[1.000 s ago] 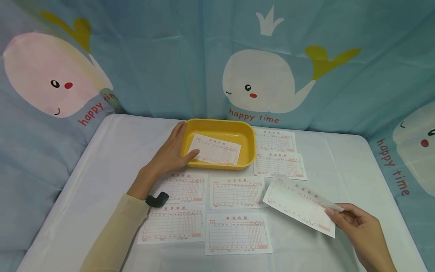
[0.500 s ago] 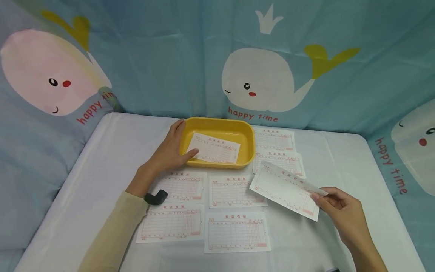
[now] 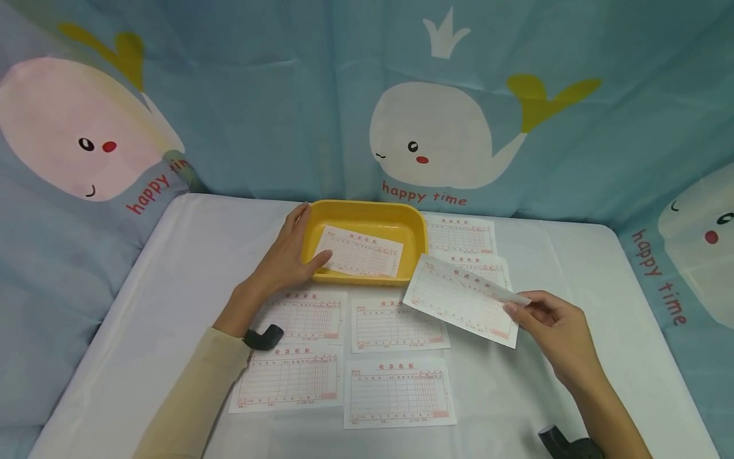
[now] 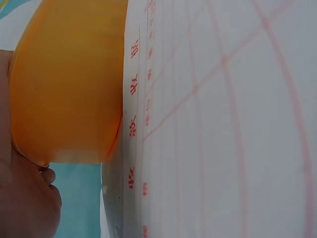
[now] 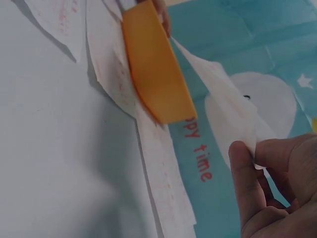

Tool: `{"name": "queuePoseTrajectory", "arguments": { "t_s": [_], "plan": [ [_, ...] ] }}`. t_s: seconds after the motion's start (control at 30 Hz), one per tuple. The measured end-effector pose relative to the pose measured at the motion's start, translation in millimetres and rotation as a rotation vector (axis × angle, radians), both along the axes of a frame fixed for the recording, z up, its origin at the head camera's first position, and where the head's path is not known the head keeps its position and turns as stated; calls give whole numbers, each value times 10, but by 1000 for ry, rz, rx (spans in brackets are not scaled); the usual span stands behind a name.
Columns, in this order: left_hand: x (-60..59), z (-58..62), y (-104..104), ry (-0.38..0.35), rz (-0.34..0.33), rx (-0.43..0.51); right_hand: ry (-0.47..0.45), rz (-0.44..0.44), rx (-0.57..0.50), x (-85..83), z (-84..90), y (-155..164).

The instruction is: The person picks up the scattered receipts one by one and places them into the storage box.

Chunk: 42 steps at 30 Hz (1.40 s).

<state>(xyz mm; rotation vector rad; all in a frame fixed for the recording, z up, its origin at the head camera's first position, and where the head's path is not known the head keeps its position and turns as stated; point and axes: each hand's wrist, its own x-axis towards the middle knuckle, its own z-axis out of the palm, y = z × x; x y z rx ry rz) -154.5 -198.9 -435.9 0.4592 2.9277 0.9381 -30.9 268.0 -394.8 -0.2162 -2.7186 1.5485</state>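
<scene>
I bring the right hand (image 3: 553, 328), pinching a slip (image 3: 459, 301), nearer the tray (image 3: 367, 279) the left hand (image 3: 287, 258) grips; slip not yet inside.

I am using two hands, my left hand (image 3: 285, 260) and my right hand (image 3: 556, 325). One yellow tub (image 3: 404, 223) is sitting here. I am holding one paper slip (image 3: 459, 299), one slip (image 3: 361, 252) is showing inside, and six table slips (image 3: 399, 396) are lying flat — that is making eight. Three whales (image 3: 432, 137) and one crown (image 3: 445, 39) are decorating the cloth (image 3: 258, 127).
</scene>
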Motion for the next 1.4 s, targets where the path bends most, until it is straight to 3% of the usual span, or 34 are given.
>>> {"name": "queuePoseTrajectory", "arguments": {
  "t_s": [0.7,0.93,1.4],
  "plan": [
    [4,-3,-11,-10,4,-51,33,161,-109,-657,108,-459],
    [-6,-8,-4,-14,5,-42,27,178,-112,-769,162,-611],
    [1,-11,-19,-3,-3,-33,27,269,22,-1130,227,-857]
  ]
}}
